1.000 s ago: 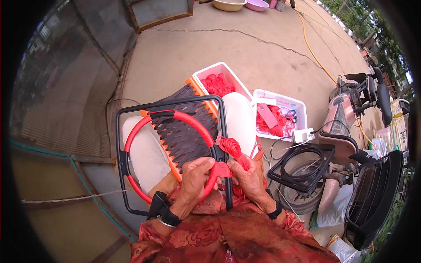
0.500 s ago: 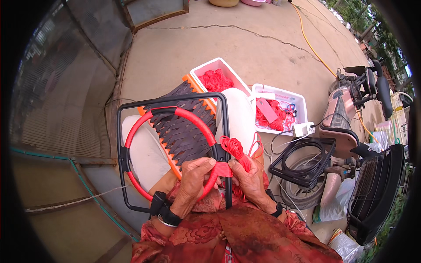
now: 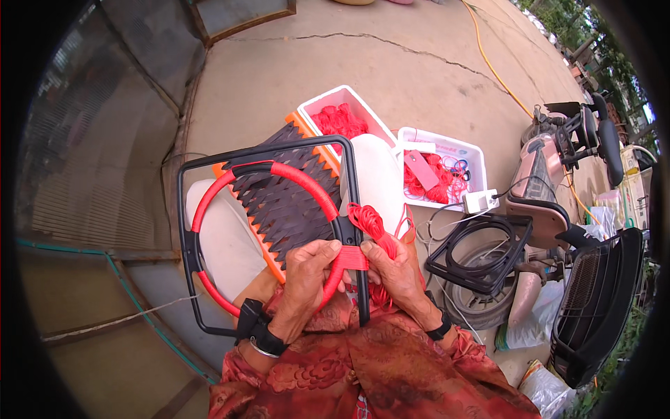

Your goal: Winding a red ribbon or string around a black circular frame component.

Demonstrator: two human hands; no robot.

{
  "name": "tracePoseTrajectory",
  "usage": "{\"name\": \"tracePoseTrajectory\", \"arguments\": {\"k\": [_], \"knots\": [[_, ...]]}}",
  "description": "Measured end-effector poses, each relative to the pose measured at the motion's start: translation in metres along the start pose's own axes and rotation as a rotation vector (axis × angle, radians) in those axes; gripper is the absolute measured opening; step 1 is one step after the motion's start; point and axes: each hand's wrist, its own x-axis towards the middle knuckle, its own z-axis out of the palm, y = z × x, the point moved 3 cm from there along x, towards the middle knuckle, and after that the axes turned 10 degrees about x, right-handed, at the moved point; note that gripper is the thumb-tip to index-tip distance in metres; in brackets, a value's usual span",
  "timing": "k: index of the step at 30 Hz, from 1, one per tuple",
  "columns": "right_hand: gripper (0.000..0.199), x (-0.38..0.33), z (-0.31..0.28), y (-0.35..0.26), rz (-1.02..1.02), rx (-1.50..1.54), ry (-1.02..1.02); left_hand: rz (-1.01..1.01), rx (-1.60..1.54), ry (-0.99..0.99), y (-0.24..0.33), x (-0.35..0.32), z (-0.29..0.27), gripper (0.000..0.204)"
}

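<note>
Since a moment ago little has shifted: my left hand [image 3: 312,269] and right hand [image 3: 396,269] both pinch the red cord [image 3: 354,257] on the black square frame's red-wrapped ring [image 3: 307,183] over my lap. If my pinch slackens, I think the wrap loosens.

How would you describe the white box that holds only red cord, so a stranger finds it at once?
Start from the black frame with the red ring on the person's lap. Just beyond its far corner stands a white foam box packed with red cord. Its neighbour to the right, another white box, also holds a pink card and coloured bands.
</note>
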Motion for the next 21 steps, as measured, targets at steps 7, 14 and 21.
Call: {"name": "tracePoseTrajectory", "arguments": {"k": [7,14,21], "knots": [[0.031,0.01,-0.034,-0.055,-0.098,-0.059,0.039,0.02,0.016,0.033,-0.001,0.002,0.0,0.026],[0.026,0.026,-0.025,-0.093,-0.255,-0.465,0.019,0.016,-0.017,0.031,0.001,-0.001,0.0,0.026],[0.023,0.03,0.016,-0.073,0.071,-0.446,-0.254,0.042,-0.189,-0.093,0.013,-0.007,0.006,0.026]]}}
